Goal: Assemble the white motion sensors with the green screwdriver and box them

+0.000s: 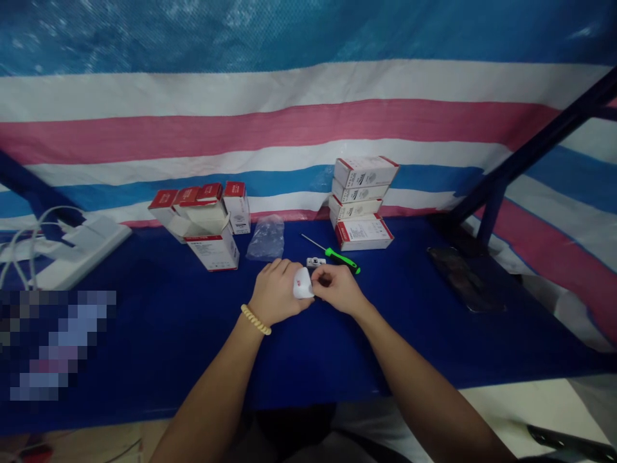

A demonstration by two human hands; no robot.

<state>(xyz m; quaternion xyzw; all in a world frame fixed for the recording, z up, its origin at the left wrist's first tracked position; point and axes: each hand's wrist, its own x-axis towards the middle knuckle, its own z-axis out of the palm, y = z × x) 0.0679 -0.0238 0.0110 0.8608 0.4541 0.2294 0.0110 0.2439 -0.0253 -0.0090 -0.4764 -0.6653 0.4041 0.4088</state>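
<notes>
Apparently for steadiness, the left hand [276, 292] grips the white piece [303, 286] at centre; the right hand [340, 287] curls at its right edge, hold unclear. Presumably for reach, the screwdriver [341, 258] lies just beyond.

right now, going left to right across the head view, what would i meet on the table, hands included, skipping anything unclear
White power strip, left group of red-and-white boxes, left hand, white piece, right hand, stack of red-and-white boxes, dark flat object.
</notes>
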